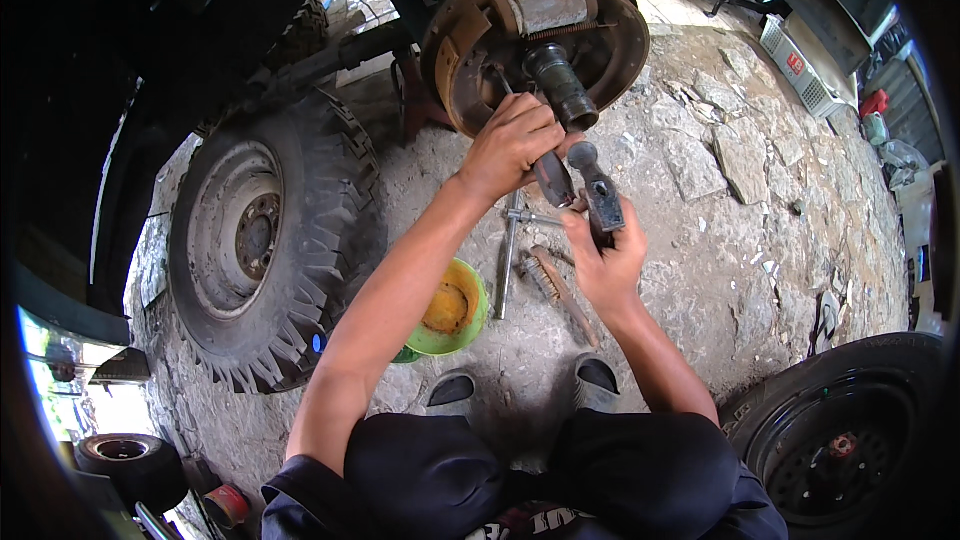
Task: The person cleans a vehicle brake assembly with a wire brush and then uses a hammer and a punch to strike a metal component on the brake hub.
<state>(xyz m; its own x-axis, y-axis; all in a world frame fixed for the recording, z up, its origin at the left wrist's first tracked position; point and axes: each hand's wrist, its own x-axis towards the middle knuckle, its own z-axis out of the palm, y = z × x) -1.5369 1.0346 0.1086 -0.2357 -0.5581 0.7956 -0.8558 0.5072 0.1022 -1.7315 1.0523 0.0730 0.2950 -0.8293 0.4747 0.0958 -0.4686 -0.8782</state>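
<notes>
My left hand [522,138] is closed round a screwdriver, whose dark handle [553,180] sticks out below the fist. The thin shaft points up into the rusty brake assembly [462,50], beside its threaded axle stub [562,88]. A spring [572,32] and a pale curved part are visible inside the assembly. In my right hand [612,258] is a ball-peen hammer [600,195], gripped close to its head; the hand hides most of its handle. The hammer head is right next to the screwdriver handle; whether they touch I cannot tell.
A large treaded wheel [340,210] stands at left. Below my hands lie a T-shaped wrench [509,260], a wire brush [562,295] and a green bowl [478,325] with orange-brown liquid. Another wheel [770,430] lies lower right; a white crate [800,70] sits far right on rough stone ground.
</notes>
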